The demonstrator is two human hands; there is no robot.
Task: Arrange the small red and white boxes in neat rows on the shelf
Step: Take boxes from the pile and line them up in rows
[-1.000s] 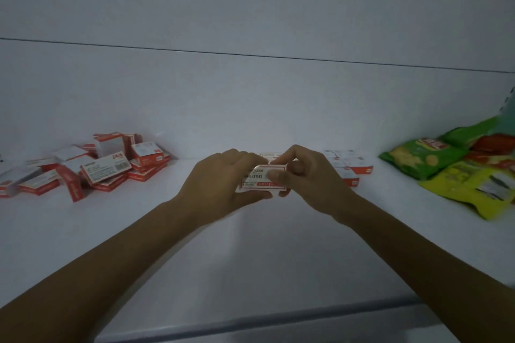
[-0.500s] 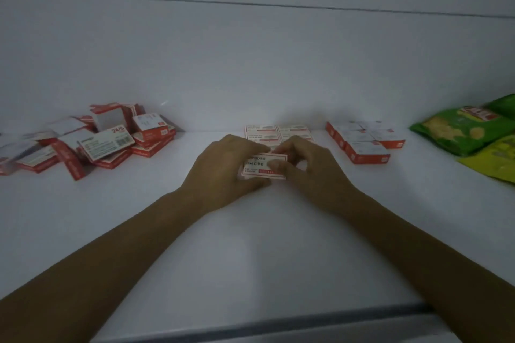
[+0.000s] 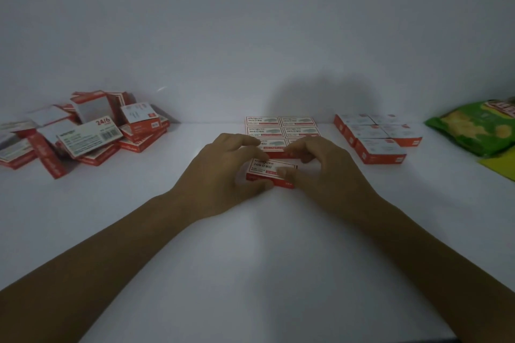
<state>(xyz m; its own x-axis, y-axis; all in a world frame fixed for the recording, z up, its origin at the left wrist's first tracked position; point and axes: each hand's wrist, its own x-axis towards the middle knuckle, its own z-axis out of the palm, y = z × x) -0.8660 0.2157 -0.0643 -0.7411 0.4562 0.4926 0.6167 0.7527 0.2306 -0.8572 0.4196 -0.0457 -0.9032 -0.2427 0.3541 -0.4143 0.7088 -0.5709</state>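
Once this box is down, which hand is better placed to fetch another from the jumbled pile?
Left. The jumbled pile lies on the same side as the left hand; the right hand would have to cross the box.

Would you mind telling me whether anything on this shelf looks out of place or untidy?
The pile at far left is a jumble: boxes tilted, leaning and overlapping, unlike the flat grid at centre. The box in front of the grid sits slightly askew.

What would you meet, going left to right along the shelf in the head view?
Jumbled pile of boxes → neat block of boxes → second group of boxes → green snack bag. The held box overlaps the block, so omitted.
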